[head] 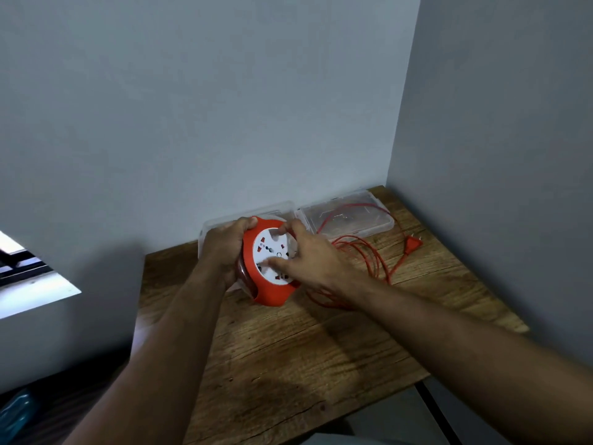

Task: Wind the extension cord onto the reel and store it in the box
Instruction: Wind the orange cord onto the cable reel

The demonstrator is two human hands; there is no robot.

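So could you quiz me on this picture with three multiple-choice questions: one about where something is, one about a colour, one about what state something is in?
1. Where does the plug lie?
A. On the wooden table, to the right of the loose cord
B. Inside the clear box
C. In the person's left hand

2. What colour is the cord?
A. Black
B. Orange-red
C. Green

3. What state is the cord in?
A. Fully wound onto the reel
B. Largely loose, in coils on the table
C. Packed and shut inside the box

Answers:
1 A: the plug rests on the bare wood near the right wall.
2 B: it matches the orange-red rim of the reel.
3 B: loops lie beside the open clear box, while the left hand grips the reel and the right hand rests on its white face.
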